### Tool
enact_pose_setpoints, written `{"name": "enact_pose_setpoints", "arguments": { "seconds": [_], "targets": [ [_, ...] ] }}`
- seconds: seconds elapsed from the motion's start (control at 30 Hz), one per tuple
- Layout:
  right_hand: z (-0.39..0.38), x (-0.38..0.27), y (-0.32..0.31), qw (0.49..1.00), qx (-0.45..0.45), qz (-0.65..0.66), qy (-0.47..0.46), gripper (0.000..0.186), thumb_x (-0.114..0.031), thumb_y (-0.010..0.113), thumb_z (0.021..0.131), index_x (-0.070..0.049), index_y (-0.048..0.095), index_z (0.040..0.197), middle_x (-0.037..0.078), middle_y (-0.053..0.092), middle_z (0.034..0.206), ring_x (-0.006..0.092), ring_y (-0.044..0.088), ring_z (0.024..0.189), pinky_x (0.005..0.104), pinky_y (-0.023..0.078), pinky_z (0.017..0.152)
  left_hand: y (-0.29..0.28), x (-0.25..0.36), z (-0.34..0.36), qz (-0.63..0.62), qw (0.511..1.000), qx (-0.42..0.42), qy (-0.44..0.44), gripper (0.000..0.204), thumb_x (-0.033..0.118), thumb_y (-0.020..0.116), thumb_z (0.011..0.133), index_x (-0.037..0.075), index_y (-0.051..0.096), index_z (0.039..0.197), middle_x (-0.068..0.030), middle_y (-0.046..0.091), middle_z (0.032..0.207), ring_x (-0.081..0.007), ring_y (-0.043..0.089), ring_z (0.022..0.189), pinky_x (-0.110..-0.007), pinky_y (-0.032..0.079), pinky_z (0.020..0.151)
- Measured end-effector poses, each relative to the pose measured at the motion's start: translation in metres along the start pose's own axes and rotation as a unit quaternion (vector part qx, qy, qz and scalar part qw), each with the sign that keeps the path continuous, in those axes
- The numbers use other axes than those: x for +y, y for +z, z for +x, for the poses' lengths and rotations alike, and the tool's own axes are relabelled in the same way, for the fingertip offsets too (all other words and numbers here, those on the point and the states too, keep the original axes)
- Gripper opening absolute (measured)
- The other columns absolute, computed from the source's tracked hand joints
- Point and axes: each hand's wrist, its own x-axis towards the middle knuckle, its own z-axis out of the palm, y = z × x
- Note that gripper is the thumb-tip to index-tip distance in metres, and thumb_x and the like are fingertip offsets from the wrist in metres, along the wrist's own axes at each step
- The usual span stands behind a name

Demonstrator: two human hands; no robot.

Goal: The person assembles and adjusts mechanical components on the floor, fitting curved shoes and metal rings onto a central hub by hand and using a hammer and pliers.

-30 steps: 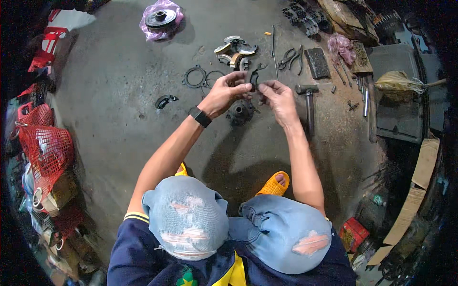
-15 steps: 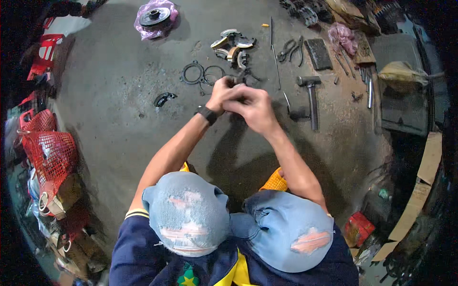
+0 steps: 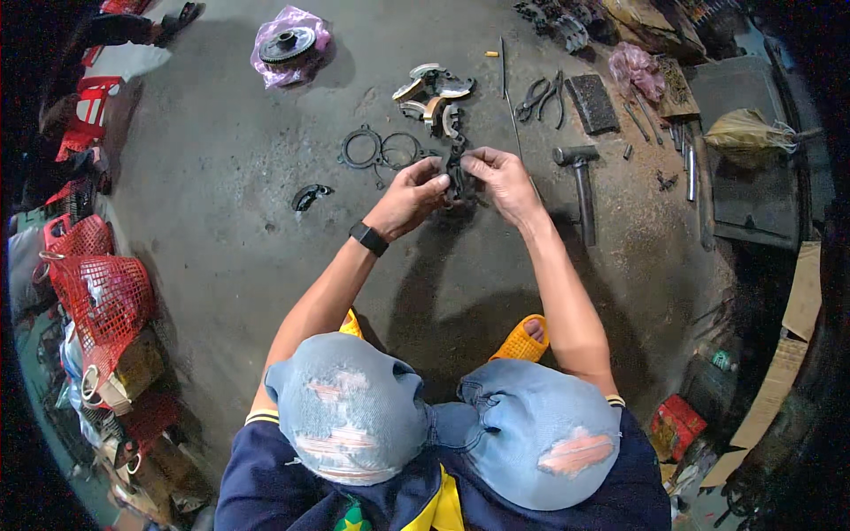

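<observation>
My left hand (image 3: 409,196) and my right hand (image 3: 506,184) face each other over the floor, each with thumb and fingers pinched at a dark metal part (image 3: 456,175) between them. Its exact kind cannot be made out, and the fingertips partly cover it. Just beyond lie several curved shoes with pale linings (image 3: 432,111), piled together. Left of those are a black ring with lugs (image 3: 343,157) and a thinner ring (image 3: 386,161). A single dark curved shoe (image 3: 308,196) rests farther left.
To the right are a hammer (image 3: 582,199), pliers (image 3: 553,104), a thin rod (image 3: 514,133) and a dark block (image 3: 592,104). A toothed metal wheel (image 3: 288,46) sits on pink plastic at the far left. A red mesh basket (image 3: 104,296) stands along the left side.
My hands were overlapping and blurred; now they are apart on either side of the dark metal part, with my right hand farther right. The view has shifted slightly.
</observation>
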Motion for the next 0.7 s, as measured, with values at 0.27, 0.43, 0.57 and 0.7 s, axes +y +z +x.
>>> {"name": "enact_pose_setpoints", "arguments": {
  "seconds": [0.27,0.43,0.57,0.7],
  "targets": [
    [-0.024,-0.009,-0.008,0.986,-0.015,0.151,0.066,0.011,-0.012,0.067,0.086,-0.002,0.064,0.088,0.001,0.061,0.074,0.0079,0.054,0.061,0.0228,0.042,0.053,0.022,0.001,0.002,0.275,0.955,0.075,0.08,0.03,0.009,0.063,0.089,-0.004,0.057,0.116,-0.006,0.064,0.102,-0.0138,0.062,0.086,-0.028,0.05,0.074],
    [-0.031,-0.005,-0.017,0.976,-0.023,0.211,0.054,0.01,-0.012,0.068,0.085,-0.005,0.064,0.091,0.0,0.063,0.077,0.0072,0.056,0.063,0.0226,0.043,0.054,0.037,0.006,-0.003,-0.059,0.997,0.003,-0.045,0.029,0.013,0.064,0.09,-0.006,0.058,0.111,-0.0053,0.064,0.097,-0.0122,0.061,0.081,-0.026,0.05,0.07],
    [-0.029,-0.008,-0.005,0.994,0.013,0.097,0.045,0.012,-0.01,0.072,0.082,-0.005,0.064,0.091,0.0,0.064,0.079,0.0059,0.056,0.065,0.0218,0.042,0.055,0.028,-0.003,0.0,0.184,0.977,0.067,0.077,0.028,0.015,0.066,0.088,-0.006,0.06,0.104,-0.0038,0.065,0.088,-0.0111,0.06,0.076,-0.025,0.049,0.067],
    [-0.029,-0.013,-0.006,0.998,0.019,0.054,0.005,0.017,-0.007,0.077,0.075,-0.006,0.063,0.085,-0.001,0.064,0.074,0.0044,0.054,0.059,0.021,0.04,0.052,0.027,-0.008,0.006,0.348,0.915,0.085,0.184,0.03,0.017,0.069,0.082,-0.006,0.061,0.098,-0.0018,0.061,0.074,-0.0055,0.053,0.067,-0.024,0.045,0.059]
  ]
}}
